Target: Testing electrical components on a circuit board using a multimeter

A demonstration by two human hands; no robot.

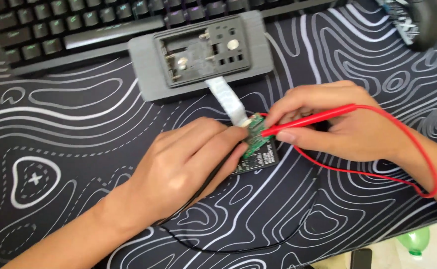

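Red probe (310,119): pinched in your right hand (343,124), thumb and forefinger closed round its shaft. Long axis runs near level, rising slightly toward the right; tip points left and meets the upper end of the green circuit board (254,135). Red lead (417,149) loops from the probe's rear, round your right wrist and back under the hand.

Green circuit board: small, lying at mat centre, between your two hands, long axis running up and down the view with a slight tilt. It sits on or against a dark flat module (261,160); which lies on top you cannot tell.

Left hand (188,159): fingers curled down, fingertips pressed on the board's left edge. A black lead (238,246) emerges beneath the palm and curves across the mat; whether that hand grips a black probe is hidden.

White ribbon cable (226,99): runs from the board's top end up to the grey casing (201,52), opened, face up, well beyond both hands.

Also present: black mat with white contour lines (54,124); dark keyboard (69,25) behind the casing.

Both hands are equally near the board; yours on the right brings the probe in from the right.
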